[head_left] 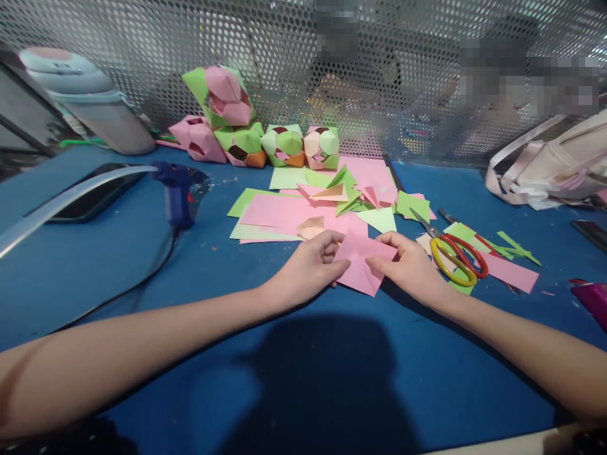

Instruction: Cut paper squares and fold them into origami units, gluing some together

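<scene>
A pink square of paper point(361, 266) with crease lines is raised a little over the blue table. My left hand point(318, 258) pinches its left side between thumb and fingers. On the right side, my right hand point(408, 260) grips the same paper, thumb on top. Just beyond lies a pile of pink sheets point(279, 212) and green paper, with several folded paper pieces point(348, 189) on it. Scissors point(455, 256) with red and yellow handles rest right of my right hand, on paper scraps point(509, 270).
Folded paper balls point(284, 144) stand along the perforated metal screen point(275, 44). On the left are a blue glue gun point(175, 193) with its cord, a dark phone point(95, 193) and a tumbler point(102, 107). A pale bag point(554, 158) sits at the right. People show beyond the screen.
</scene>
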A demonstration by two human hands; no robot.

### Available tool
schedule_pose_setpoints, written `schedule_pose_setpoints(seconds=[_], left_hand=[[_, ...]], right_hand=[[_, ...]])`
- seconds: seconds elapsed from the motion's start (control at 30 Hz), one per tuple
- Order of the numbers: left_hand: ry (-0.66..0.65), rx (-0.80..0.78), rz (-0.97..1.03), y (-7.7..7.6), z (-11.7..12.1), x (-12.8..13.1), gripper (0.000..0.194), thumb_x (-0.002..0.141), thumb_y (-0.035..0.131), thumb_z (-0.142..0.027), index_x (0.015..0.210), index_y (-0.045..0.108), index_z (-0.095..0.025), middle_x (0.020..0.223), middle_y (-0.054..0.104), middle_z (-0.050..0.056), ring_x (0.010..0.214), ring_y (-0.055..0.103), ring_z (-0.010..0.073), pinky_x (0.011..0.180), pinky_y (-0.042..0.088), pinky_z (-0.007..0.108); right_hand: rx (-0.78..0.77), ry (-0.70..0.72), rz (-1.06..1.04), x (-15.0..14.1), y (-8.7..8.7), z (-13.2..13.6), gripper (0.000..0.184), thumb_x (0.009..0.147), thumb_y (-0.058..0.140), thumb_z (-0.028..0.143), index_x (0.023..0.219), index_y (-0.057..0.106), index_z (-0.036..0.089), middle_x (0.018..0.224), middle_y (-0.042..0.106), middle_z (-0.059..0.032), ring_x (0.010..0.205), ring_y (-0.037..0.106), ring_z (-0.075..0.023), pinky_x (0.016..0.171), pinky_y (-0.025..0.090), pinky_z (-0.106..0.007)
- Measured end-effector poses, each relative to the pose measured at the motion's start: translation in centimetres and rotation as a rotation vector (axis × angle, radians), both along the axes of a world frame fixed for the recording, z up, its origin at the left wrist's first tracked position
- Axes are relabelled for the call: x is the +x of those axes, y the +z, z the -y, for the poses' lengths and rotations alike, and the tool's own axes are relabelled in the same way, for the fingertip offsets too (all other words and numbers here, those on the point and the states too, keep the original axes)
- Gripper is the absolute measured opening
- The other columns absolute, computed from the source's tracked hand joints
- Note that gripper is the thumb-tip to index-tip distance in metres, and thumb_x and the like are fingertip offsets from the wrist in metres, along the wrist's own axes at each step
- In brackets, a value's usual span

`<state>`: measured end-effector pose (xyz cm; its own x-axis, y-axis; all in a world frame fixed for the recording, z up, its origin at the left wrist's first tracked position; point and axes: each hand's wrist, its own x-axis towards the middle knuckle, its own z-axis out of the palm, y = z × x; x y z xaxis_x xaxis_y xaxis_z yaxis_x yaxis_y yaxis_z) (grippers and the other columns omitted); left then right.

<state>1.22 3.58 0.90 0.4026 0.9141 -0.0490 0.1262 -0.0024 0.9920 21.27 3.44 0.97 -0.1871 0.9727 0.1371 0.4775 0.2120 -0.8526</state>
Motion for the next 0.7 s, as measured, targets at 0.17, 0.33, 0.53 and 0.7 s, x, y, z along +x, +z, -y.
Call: schedule_pose_setpoints(seconds=[0.17, 0.33, 0.53, 0.7], left_hand=[[0.007, 0.352, -0.376, 0.0, -0.2, -0.6, 0.013, 0.079, 0.056, -0.020, 0.092, 0.057, -0.018, 0.072, 0.053, -0.002, 0.064, 0.049, 0.0122, 0.059, 0.039, 0.025], [-0.042, 0.469, -0.483, 0.0, -0.6, -0.9, 0.013, 0.080, 0.054, -0.014, 0.090, 0.061, -0.018, 0.079, 0.061, 0.000, 0.071, 0.054, 0.0142, 0.067, 0.042, 0.026], [-0.129, 0.673, -0.496, -0.6, -1.0, -0.9, 0.015, 0.086, 0.051, -0.013, 0.091, 0.064, -0.017, 0.087, 0.066, 0.003, 0.081, 0.057, 0.0162, 0.076, 0.044, 0.028], [-0.167, 0.858, -0.510, -1.2, -1.7, -1.4, 0.019, 0.091, 0.046, -0.013, 0.095, 0.065, -0.014, 0.087, 0.065, 0.007, 0.083, 0.056, 0.0177, 0.077, 0.044, 0.030]], right_hand=[[0.006, 0.155, 0.012, 0.7, -0.1, -1.1, 0.029, 0.077, 0.063, 0.021, 0.107, 0.064, 0.024, 0.102, 0.069, -0.0011, 0.087, 0.063, -0.0160, 0.076, 0.049, -0.030], [0.139, 0.278, 0.195, 1.6, -0.4, -2.4, 0.018, 0.078, 0.060, 0.017, 0.094, 0.068, 0.021, 0.086, 0.066, -0.0008, 0.074, 0.057, -0.0141, 0.070, 0.046, -0.029], [0.264, 0.329, 0.200, 1.5, -0.6, -2.4, 0.026, 0.077, 0.061, 0.013, 0.101, 0.063, 0.021, 0.096, 0.066, -0.0028, 0.087, 0.060, -0.0166, 0.080, 0.048, -0.033], [0.321, 0.369, 0.150, 1.6, -0.6, -2.4, 0.013, 0.078, 0.056, 0.009, 0.082, 0.064, 0.019, 0.084, 0.067, -0.0018, 0.079, 0.060, -0.0150, 0.076, 0.047, -0.032]])
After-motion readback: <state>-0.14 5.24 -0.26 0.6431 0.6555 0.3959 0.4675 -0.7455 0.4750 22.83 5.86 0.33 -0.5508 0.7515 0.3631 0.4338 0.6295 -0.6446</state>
